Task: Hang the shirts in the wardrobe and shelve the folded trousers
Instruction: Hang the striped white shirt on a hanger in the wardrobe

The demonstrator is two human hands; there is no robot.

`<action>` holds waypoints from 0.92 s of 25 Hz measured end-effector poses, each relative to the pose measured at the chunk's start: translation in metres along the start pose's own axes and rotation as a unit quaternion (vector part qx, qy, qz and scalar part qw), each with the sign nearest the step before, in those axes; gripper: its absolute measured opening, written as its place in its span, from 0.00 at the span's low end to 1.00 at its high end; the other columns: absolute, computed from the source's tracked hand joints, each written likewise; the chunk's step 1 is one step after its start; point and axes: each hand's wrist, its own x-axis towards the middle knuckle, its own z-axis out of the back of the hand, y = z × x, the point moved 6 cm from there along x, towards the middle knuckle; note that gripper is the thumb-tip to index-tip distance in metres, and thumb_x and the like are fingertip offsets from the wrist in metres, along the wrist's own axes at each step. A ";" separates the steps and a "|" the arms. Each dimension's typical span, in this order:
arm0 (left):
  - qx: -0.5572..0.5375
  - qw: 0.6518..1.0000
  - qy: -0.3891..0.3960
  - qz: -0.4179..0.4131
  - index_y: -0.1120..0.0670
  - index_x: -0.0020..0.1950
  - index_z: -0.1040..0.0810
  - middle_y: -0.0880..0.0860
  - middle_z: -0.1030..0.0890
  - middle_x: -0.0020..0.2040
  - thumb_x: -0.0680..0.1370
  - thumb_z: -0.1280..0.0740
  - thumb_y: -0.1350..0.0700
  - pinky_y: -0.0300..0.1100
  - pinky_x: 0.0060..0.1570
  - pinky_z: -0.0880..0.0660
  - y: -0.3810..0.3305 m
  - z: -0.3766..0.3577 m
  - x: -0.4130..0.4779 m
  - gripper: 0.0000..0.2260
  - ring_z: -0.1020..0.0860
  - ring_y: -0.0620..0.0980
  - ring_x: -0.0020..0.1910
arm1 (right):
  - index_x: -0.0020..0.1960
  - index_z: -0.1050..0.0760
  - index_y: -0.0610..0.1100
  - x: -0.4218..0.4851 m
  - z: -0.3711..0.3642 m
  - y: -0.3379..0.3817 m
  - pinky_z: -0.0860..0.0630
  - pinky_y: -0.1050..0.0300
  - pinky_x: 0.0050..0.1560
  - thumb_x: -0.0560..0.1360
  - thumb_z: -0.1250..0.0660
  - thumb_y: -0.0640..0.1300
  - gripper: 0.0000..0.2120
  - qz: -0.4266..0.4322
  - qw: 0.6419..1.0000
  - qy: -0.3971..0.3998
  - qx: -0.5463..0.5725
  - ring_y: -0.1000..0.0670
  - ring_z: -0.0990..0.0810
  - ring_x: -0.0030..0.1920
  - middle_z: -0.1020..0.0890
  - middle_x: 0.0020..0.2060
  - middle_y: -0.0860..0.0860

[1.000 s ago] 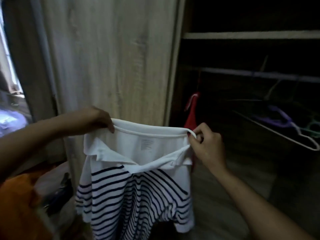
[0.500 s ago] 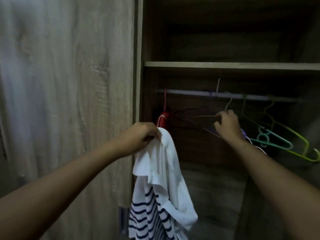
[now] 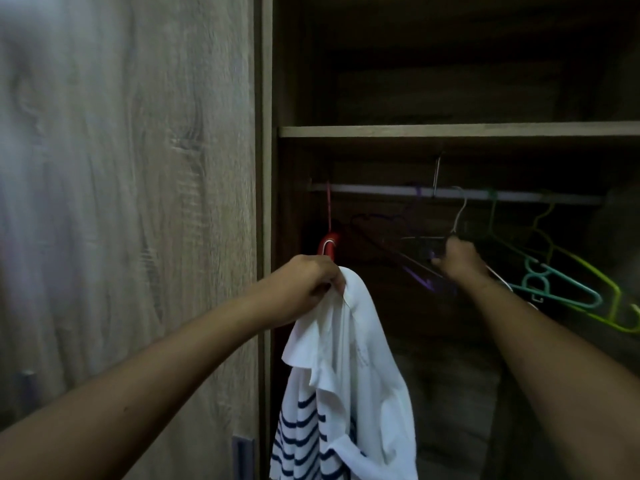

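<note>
Shirt point(image 3: 349, 358): white, navy stripes, hanging bunched at the wardrobe point(image 3: 266, 168) opening, below the rail point(image 3: 519, 196).
Left hand point(image 3: 311, 285): fingers curled, pinching the shirt's collar.
Right hand point(image 3: 457, 261): curled round a thin hanger point(image 3: 459, 216) hooked on the rail.
Red hanger point(image 3: 329, 241): behind the left hand.
Green hangers point(image 3: 561, 289): on the rail, right.
Shelf point(image 3: 450, 130): above the rail.

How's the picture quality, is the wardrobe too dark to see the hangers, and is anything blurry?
Head view: inside the wardrobe it is dim, but the rail and teal hanger show; the purple hanger almost sinks into shadow. Same view: the door blurs at far left; the shirt in the left hand is bright and sharp.
</note>
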 end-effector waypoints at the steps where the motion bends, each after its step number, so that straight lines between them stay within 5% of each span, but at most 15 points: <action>1: 0.003 1.000 0.004 0.003 0.53 0.55 0.20 0.47 0.23 0.55 0.78 0.38 0.64 0.21 0.51 0.35 0.002 -0.001 0.000 0.11 0.29 0.37 0.54 | 0.54 0.25 0.38 0.002 -0.008 0.004 0.25 0.48 0.53 0.73 0.31 0.45 0.14 0.006 0.999 0.028 0.023 0.38 0.21 0.55 0.20 0.55 0.36; 5: 0.018 1.000 0.013 0.011 0.54 0.55 0.20 0.46 0.24 0.53 0.78 0.38 0.65 0.21 0.49 0.35 0.004 -0.001 -0.002 0.11 0.29 0.38 0.53 | 0.57 0.25 0.34 -0.001 -0.024 0.023 0.28 0.51 0.53 0.78 0.39 0.38 0.11 -0.009 0.991 0.021 0.133 0.40 0.23 0.56 0.21 0.55 0.37; 9: 0.029 0.999 0.020 0.030 0.54 0.55 0.20 0.47 0.24 0.55 0.78 0.38 0.65 0.22 0.48 0.35 0.009 -0.002 -0.002 0.12 0.29 0.39 0.53 | 0.58 0.27 0.39 -0.029 -0.018 0.032 0.26 0.54 0.46 0.79 0.43 0.36 0.10 0.029 0.945 -0.028 0.325 0.49 0.22 0.43 0.23 0.41 0.48; 13: 0.030 0.997 0.036 0.059 0.54 0.58 0.21 0.49 0.25 0.58 0.78 0.38 0.66 0.25 0.49 0.33 0.013 -0.007 0.002 0.13 0.27 0.44 0.58 | 0.52 0.28 0.42 -0.084 -0.049 -0.006 0.25 0.58 0.34 0.78 0.39 0.35 0.05 0.068 0.904 -0.079 0.416 0.57 0.23 0.29 0.23 0.32 0.49; 17: 0.028 0.994 0.071 0.079 0.54 0.59 0.21 0.52 0.25 0.62 0.77 0.38 0.67 0.34 0.57 0.31 0.012 -0.016 0.008 0.14 0.27 0.48 0.62 | 0.54 0.23 0.37 -0.112 -0.069 -0.029 0.31 0.66 0.41 0.77 0.36 0.36 0.08 0.031 0.914 -0.045 0.402 0.41 0.20 0.46 0.22 0.40 0.45; 19: 0.021 0.992 0.078 0.095 0.54 0.60 0.22 0.52 0.26 0.62 0.76 0.37 0.67 0.34 0.57 0.31 0.012 -0.019 0.009 0.15 0.28 0.49 0.64 | 0.56 0.23 0.40 -0.132 -0.061 -0.029 0.30 0.66 0.49 0.80 0.39 0.43 0.10 0.038 0.911 -0.001 0.411 0.48 0.23 0.53 0.22 0.45 0.48; 21: 0.017 0.990 0.088 0.109 0.54 0.61 0.23 0.53 0.27 0.63 0.76 0.36 0.67 0.34 0.56 0.32 0.012 -0.022 0.009 0.16 0.29 0.49 0.65 | 0.53 0.21 0.43 -0.153 -0.038 -0.025 0.29 0.66 0.48 0.80 0.40 0.45 0.10 0.059 0.878 -0.014 0.474 0.60 0.23 0.45 0.21 0.42 0.51; 23: 0.004 0.988 0.103 0.117 0.53 0.62 0.24 0.53 0.28 0.65 0.76 0.36 0.67 0.36 0.57 0.32 0.010 -0.025 0.009 0.17 0.30 0.50 0.66 | 0.46 0.18 0.49 -0.168 -0.006 -0.019 0.30 0.70 0.34 0.79 0.39 0.47 0.11 0.054 0.822 -0.036 0.566 0.61 0.26 0.31 0.23 0.31 0.56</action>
